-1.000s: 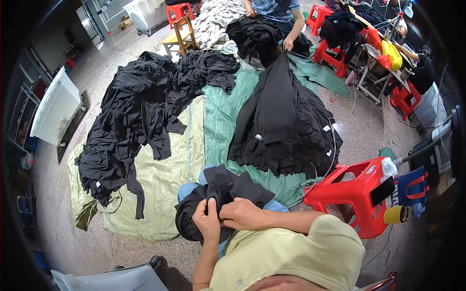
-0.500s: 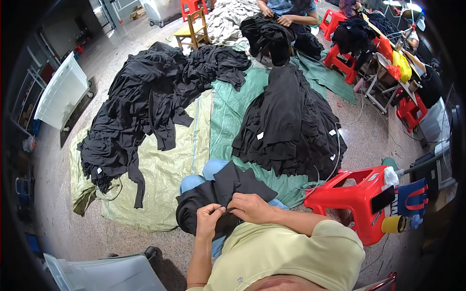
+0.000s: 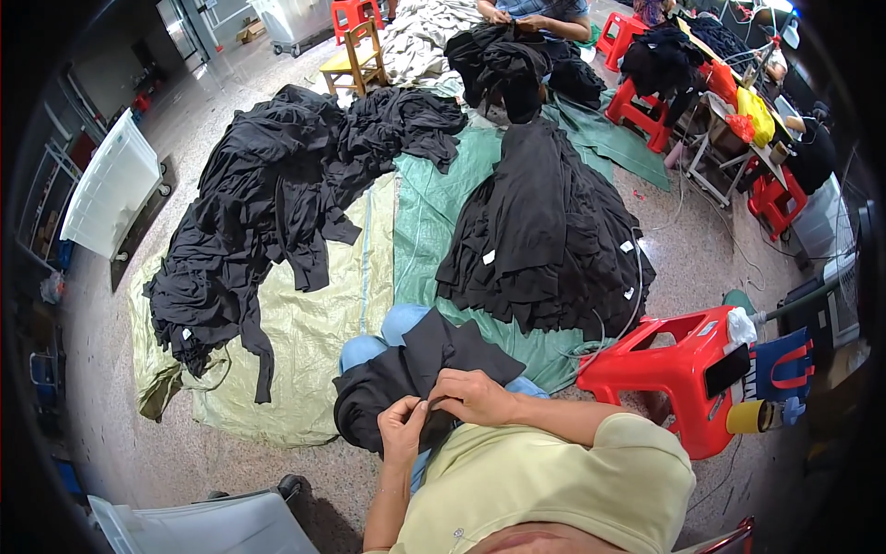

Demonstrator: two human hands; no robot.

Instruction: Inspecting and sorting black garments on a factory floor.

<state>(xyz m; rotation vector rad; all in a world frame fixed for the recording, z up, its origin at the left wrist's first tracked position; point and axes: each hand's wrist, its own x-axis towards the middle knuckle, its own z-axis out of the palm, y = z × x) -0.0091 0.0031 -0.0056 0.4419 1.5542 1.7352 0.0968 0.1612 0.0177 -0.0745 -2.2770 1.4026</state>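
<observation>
A black garment (image 3: 388, 383) lies bunched across my lap, over light blue trouser legs. My left hand (image 3: 403, 430) pinches an edge of it between thumb and fingertips. Close beside it, my right hand (image 3: 472, 397) is curled with its fingers closed on the same edge, and the fingertips of both hands nearly meet. Whether a small tool is between the fingers cannot be made out. Ahead lie a neat stack of black garments (image 3: 544, 217) with small white labels and, to its left, a loose heap of black garments (image 3: 249, 185).
A red stool (image 3: 660, 365) at my right bears a dark phone (image 3: 727, 371) and a yellow cup (image 3: 748, 417). Green sheeting (image 3: 420, 222) and yellow-green sheeting (image 3: 286, 369) cover the floor. A translucent bin (image 3: 203, 526) stands at lower left. Across from me, another person's hands (image 3: 517, 20) handle black cloth.
My left hand has shifted slightly up and right, closer to the right hand, on the garment's edge. The whole view has moved a little. The stacks look the same.
</observation>
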